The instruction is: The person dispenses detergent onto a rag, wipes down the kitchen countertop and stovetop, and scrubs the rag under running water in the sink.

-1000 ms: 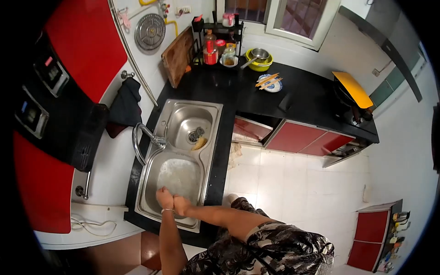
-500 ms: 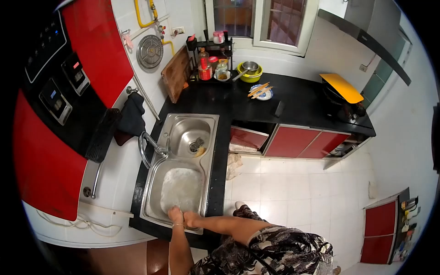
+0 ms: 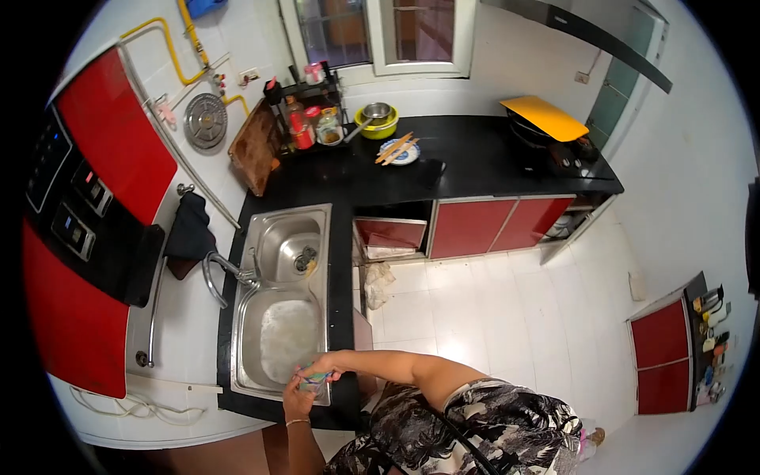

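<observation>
Over the near right corner of the large sink basin point(image 3: 247, 348), my two hands meet. Between them shows a small multicoloured thing point(image 3: 315, 381) in green, blue and purple; whether it is a cloth or a sponge I cannot tell. My left hand point(image 3: 298, 398) is closed on its near left side. From the right, my right hand point(image 3: 321, 365) is closed on its upper side, partly covering it. Cloudy, whitish water point(image 3: 289, 336) lies in the basin below.
The faucet point(image 3: 237, 273) stands at the sink's left edge. In the smaller basin point(image 3: 279, 237) are dark and yellowish scraps around the drain. A plate with chopsticks point(image 3: 400, 152), a yellow-green bowl point(image 3: 377, 125) and a cutting board point(image 3: 257, 150) are on the black counter.
Both hands have risen from the basin's near end towards its right rim. The multicoloured thing now shows between them. The whole view has shifted, with the sink further left.
</observation>
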Demonstrator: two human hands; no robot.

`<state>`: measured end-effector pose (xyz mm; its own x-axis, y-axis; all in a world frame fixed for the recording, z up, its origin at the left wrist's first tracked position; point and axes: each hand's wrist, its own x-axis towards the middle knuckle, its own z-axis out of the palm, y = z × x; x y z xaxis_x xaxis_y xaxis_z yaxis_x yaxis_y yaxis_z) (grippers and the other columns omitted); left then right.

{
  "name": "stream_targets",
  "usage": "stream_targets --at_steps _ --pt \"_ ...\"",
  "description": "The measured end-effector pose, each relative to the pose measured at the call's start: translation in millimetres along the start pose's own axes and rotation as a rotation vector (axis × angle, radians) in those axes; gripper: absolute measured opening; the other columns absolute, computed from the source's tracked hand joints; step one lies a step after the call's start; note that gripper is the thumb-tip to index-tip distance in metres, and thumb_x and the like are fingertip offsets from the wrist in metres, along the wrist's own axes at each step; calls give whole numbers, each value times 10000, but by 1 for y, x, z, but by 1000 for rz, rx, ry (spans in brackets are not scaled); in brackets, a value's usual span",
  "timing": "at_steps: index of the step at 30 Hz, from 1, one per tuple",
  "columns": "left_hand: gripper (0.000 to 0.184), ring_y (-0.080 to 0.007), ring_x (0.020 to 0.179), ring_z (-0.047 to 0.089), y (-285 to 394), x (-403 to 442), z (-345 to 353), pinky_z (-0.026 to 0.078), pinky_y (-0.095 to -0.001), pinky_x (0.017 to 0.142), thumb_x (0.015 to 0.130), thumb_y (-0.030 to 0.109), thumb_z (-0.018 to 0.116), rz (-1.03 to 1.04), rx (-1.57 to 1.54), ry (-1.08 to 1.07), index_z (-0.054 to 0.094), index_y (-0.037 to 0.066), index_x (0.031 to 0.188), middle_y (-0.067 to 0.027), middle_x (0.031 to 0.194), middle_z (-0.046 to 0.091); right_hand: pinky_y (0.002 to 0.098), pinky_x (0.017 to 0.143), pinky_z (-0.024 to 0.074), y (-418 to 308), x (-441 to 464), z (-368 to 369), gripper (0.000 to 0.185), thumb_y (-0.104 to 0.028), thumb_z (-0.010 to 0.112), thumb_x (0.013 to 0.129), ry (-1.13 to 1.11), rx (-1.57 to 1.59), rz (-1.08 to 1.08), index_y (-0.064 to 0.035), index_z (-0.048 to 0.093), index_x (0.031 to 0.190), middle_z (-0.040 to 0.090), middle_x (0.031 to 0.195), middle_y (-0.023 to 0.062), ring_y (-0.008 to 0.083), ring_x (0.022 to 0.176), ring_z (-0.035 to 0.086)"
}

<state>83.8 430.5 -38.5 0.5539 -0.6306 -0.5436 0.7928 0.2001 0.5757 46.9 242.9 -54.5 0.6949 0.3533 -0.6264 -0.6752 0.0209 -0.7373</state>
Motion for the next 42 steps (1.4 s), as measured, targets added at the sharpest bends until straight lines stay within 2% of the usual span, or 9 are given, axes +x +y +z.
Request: stream_targets --at_steps 6,10,12,15,18,22,25,28,42 --pt "549 -269 1035 678 -108 0 83 554 -368 903 768 -119 576 -121 449 -271 534 -67 1314 -145 1183 652 327 478 468 110 -126 -33 526 -546 678 908 379 27 -124 -24 714 965 643 750 104 178 629 622" --pt "298 -172 828 670 -214 24 159 549 -335 738 839 55 667 -152 1215 -259 684 -18 1127 -56 958 701 368 780 561 197 -251 -54 564 -349 698 932 571 150 -81 69 581 1291 686 1090 180 239 915 661" --pt "255 -146 818 660 -249 8 231 536 -321 731 852 42 655 -191 1378 -324 711 -22 1092 -46 914 711 347 710 569 250 -302 -58 373 -289 680 950 835 482 -91 13 649 1167 687 995 114 225 873 665" --pt "262 -109 810 639 -305 20 286 526 -285 731 868 -10 624 -238 1580 -484 721 -13 1112 -45 899 713 562 785 563 344 -377 -71 370 -256 599 927 921 1101 -177 -68 622 1244 664 1185 145 308 985 686" --pt "207 -147 797 683 -359 22 325 557 -294 706 902 140 651 -186 1388 -666 741 -10 1013 -67 908 734 446 748 580 401 -445 -57 318 -343 637 967 1003 1396 -357 -106 623 1178 672 1152 123 272 953 695" --pt "310 -151 812 696 -409 15 374 568 -291 704 897 107 689 -570 791 -676 671 -25 1177 -85 984 731 316 519 501 448 -487 -49 377 -436 697 944 882 1606 -564 -124 624 1142 694 1008 104 223 738 671" --pt "360 -201 948 719 -416 4 419 598 -314 843 941 122 677 -715 755 -676 613 -51 1250 -124 1094 718 288 358 366 455 -502 -55 419 -439 716 934 807 1619 -664 -82 624 1133 699 922 82 181 560 601" --pt "392 -208 948 721 -431 24 437 606 -326 822 952 175 701 -597 1050 -708 607 -54 1256 -128 1090 721 291 405 451 394 -538 -62 361 -323 725 942 914 1630 -741 -49 626 1154 710 971 100 155 594 623" --pt "226 -286 884 732 -439 168 515 649 -401 751 951 31 629 -614 657 -287 586 -92 1135 -190 1052 700 252 299 389 408 -549 -256 343 -287 768 909 1113 1435 -244 -23 659 1098 731 850 104 145 515 647"
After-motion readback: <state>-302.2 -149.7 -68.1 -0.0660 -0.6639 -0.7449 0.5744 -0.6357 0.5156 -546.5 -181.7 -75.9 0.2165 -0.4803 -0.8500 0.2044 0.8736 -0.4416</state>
